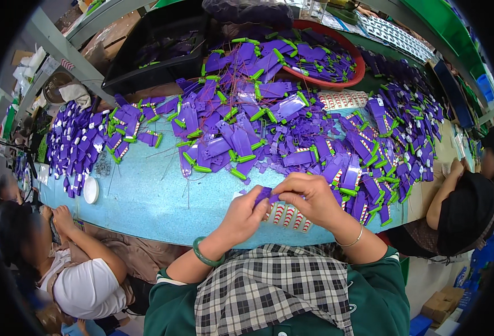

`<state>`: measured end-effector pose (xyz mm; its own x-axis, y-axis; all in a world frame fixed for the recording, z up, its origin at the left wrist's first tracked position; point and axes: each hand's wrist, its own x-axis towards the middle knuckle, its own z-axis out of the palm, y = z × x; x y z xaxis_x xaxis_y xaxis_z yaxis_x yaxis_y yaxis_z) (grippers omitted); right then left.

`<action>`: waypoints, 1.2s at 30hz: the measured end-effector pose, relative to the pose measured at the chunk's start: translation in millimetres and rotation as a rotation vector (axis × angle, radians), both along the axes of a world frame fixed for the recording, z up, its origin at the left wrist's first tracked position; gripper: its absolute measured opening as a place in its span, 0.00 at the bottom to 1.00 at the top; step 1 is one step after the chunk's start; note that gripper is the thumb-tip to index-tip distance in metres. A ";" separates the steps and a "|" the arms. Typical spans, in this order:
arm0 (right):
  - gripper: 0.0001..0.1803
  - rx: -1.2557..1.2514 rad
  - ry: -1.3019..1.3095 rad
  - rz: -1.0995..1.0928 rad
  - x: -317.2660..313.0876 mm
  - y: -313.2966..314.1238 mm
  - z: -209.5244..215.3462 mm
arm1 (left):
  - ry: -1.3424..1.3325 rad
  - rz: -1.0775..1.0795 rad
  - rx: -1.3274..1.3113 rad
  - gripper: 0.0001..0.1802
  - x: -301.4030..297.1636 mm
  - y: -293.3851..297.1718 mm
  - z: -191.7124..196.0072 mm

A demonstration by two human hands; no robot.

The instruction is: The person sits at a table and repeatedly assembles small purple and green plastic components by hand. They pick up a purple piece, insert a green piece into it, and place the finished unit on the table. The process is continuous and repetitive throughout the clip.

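Over the near edge of the table, my left hand (241, 218) and my right hand (309, 197) meet at a small purple plastic part (264, 195). Fingers and thumbs of both hands pinch it from either side, and they hide much of its shape. Just below my hands lies a sheet of red-and-white chevron stickers (287, 217). Beyond my fingertips spreads a large heap of purple plastic pieces with bright green ends (233, 140), with thin red wires running among them. More purple pieces, some bearing striped stickers, are piled (364, 173) to my right.
A red basin (360, 70) and a black bin (146, 78) hold purple parts at the back. Left stand a purple pile (76, 140) and a white round dish (91, 190). Co-workers sit at the left (90, 280) and right (465, 213). The table (146, 207) is light blue.
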<state>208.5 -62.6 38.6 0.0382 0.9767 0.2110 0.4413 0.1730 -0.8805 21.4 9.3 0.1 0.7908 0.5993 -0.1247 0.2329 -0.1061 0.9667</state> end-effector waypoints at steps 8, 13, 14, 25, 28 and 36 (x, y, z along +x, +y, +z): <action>0.09 0.050 -0.068 -0.048 -5.6 -9.1 -2.0 | 0.005 -0.104 0.181 0.09 10.2 -7.3 10.5; 0.10 0.133 -0.114 -0.103 -6.5 -9.3 -6.3 | -0.001 -0.094 0.216 0.10 11.1 -5.2 4.8; 0.10 0.158 -0.137 -0.095 -7.1 -7.5 -5.5 | -0.002 -0.079 0.203 0.10 11.2 -5.7 1.3; 0.08 -0.041 -0.109 -0.086 -8.4 -15.2 -5.1 | -0.069 -0.111 -0.099 0.12 18.3 -17.4 11.9; 0.07 -0.042 -0.141 -0.066 19.6 -16.5 2.5 | -0.022 -0.144 0.154 0.13 22.8 -7.4 15.6; 0.08 0.028 -1.095 -0.544 131.0 -29.4 63.2 | 0.555 0.093 1.128 0.12 26.1 52.8 0.2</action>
<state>339.5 -92.0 101.9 0.2289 0.8835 0.4087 0.9677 -0.2521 0.0030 47.5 62.1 0.3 0.7452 0.6390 0.1907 0.6286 -0.7686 0.1188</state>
